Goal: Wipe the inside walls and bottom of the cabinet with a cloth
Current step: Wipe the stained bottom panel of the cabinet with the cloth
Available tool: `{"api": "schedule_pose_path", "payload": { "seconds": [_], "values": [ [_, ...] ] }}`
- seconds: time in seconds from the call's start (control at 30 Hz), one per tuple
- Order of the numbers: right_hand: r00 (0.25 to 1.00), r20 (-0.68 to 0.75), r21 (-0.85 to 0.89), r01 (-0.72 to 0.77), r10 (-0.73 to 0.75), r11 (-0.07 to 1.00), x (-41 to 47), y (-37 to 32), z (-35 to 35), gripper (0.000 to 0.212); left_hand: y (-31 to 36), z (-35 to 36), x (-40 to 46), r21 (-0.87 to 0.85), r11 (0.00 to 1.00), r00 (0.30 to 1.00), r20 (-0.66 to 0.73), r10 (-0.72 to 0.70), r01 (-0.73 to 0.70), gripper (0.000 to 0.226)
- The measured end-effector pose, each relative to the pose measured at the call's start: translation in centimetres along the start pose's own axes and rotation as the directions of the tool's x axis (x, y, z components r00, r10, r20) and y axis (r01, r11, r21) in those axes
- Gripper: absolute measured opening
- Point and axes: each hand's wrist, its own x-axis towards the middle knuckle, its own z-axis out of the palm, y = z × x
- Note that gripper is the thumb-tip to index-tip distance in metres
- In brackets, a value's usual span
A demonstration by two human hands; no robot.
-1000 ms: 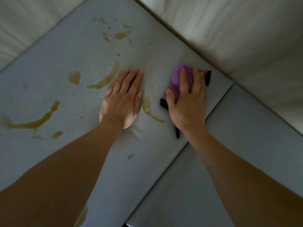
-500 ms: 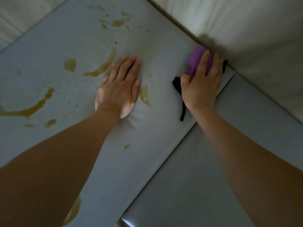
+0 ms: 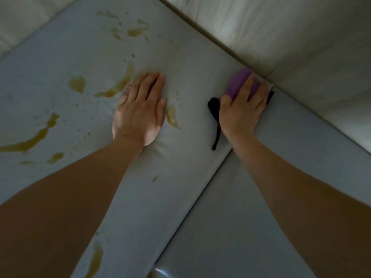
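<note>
Purple cloth (image 3: 240, 83) is lying bunched under our right hand (image 3: 242, 109), right at the far corner of the cabinet bottom (image 3: 190, 63), where the pale grey panel is meeting the whitish back wall (image 3: 281, 33). We are curling the fingers of that hand over the top of the wad, thumb tucked against its near side, so the grip is closing round the cloth and pressing it down onto the panel. A black edge of the cloth (image 3: 214, 109) is showing beside the thumb, and a thin black strap (image 3: 216, 137) is trailing from it toward us along the panel.

We are resting our left hand (image 3: 139, 111) flat on the same panel, well apart from the cloth, with its fingers straight and lying close together, holding nothing.

Yellowish-brown smears (image 3: 122, 85) are spreading across the panel to the left of that hand (one curved streak is running just beside the fingertips). A small smear (image 3: 172, 117) is sitting between our two hands, just beside the left thumb. A long streak (image 3: 34, 137) is crossing the left edge, and another (image 3: 95, 259) is showing near the bottom beside our left forearm.

A second grey panel (image 3: 241, 217) is lying under our right forearm, joining the first along a straight seam.
</note>
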Motion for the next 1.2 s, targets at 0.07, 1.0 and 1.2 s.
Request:
{"api": "schedule_pose_path", "payload": {
  "seconds": [0.07, 1.0, 1.2],
  "values": [
    [0.998, -0.030, -0.031, 0.059, -0.060, 0.998, -2.1, -0.3, 0.5, 0.069, 0.0, -0.2, 0.0, -0.006, 1.000, 1.000, 0.016, -0.007, 0.007, 0.053],
    [0.853, 0.141, -0.133, 0.518, -0.502, 0.845, 1.7, -7.5, 2.8, 0.058, -0.2, 0.4, 0.2, 0.022, 1.000, 0.999, -0.043, 0.006, -0.005, 0.053],
    [0.893, 0.079, -0.056, 0.448, -0.443, 0.892, 0.5, -7.2, 3.0, 0.054, -0.1, 0.3, 0.1, 0.023, 1.000, 0.999, -0.052, 0.004, -0.002, 0.053]
  ]
}}
